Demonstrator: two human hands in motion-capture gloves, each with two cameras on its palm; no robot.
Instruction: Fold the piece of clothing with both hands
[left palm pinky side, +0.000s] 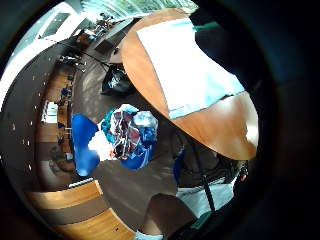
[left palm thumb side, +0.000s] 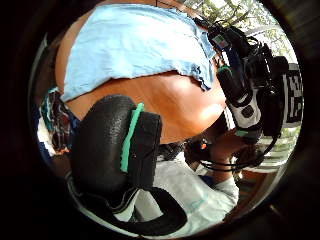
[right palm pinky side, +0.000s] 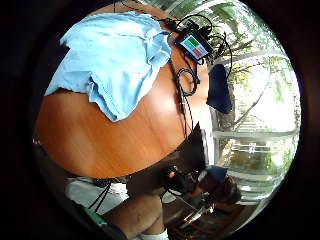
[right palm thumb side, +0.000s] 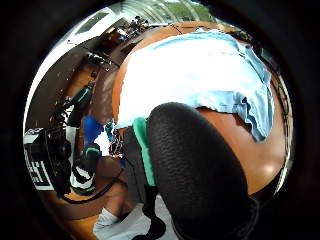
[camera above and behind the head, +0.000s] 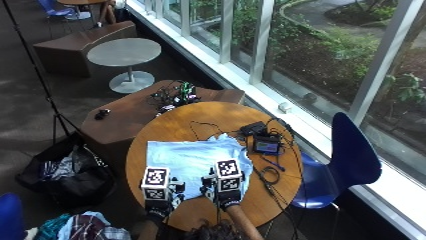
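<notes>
A light blue garment (camera above and behind the head: 193, 160) lies spread flat on the round wooden table (camera above and behind the head: 200, 117). It also shows in the palm views (left palm pinky side: 190, 65) (left palm thumb side: 135, 45) (right palm pinky side: 115, 60) (right palm thumb side: 200, 75), a little way off from both palms. My left hand (camera above and behind the head: 158, 202) and right hand (camera above and behind the head: 229, 197) hover side by side over the table's near edge, just short of the garment's near hem. Neither holds any cloth. The left thumb (left palm thumb side: 117, 150) and the right thumb (right palm thumb side: 195, 165) hang relaxed with nothing against them. One corner of the hem is rumpled (right palm pinky side: 112, 105).
A small device with a lit screen (camera above and behind the head: 266, 145) and loose cables (camera above and behind the head: 269, 175) lie on the table right of the garment. A blue chair (camera above and behind the head: 353, 160) stands at the right. On the floor at the left are a black bag (camera above and behind the head: 66, 175) and a pile of clothes (left palm pinky side: 130, 132).
</notes>
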